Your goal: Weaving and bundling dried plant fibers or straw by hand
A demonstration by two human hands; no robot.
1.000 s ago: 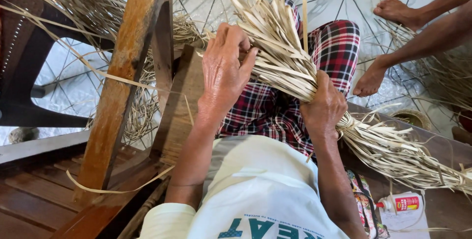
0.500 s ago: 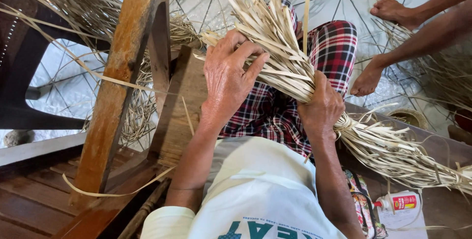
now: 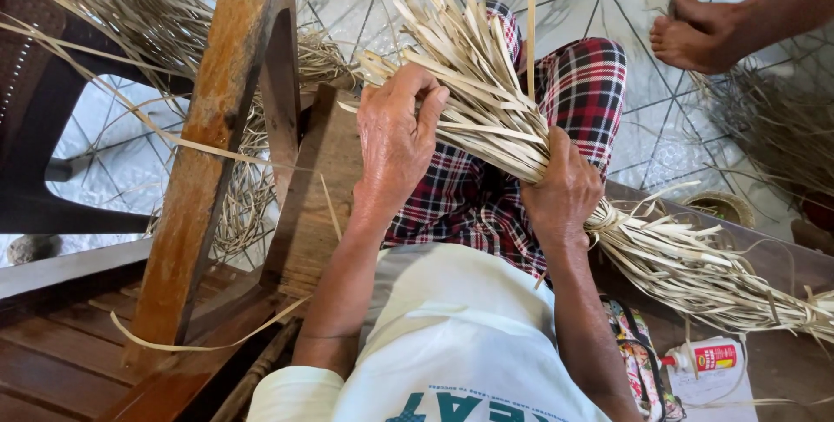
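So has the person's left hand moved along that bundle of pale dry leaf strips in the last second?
Yes. The left hand has slid rightward onto the bundle of pale dry leaf strips, farther from the upright brown wooden post.

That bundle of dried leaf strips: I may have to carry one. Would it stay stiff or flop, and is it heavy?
Probably light: the right hand alone grips the bundle. Strips fan out straight, so likely springy. Loose ends may slip free.

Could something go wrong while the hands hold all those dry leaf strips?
Maybe. The right hand squeezes the bundle of dry leaf strips at only one spot, so the fanned ends under the left hand might slip loose. The stiff edges could also scratch fingers. A loose strip dangles where it may snag.
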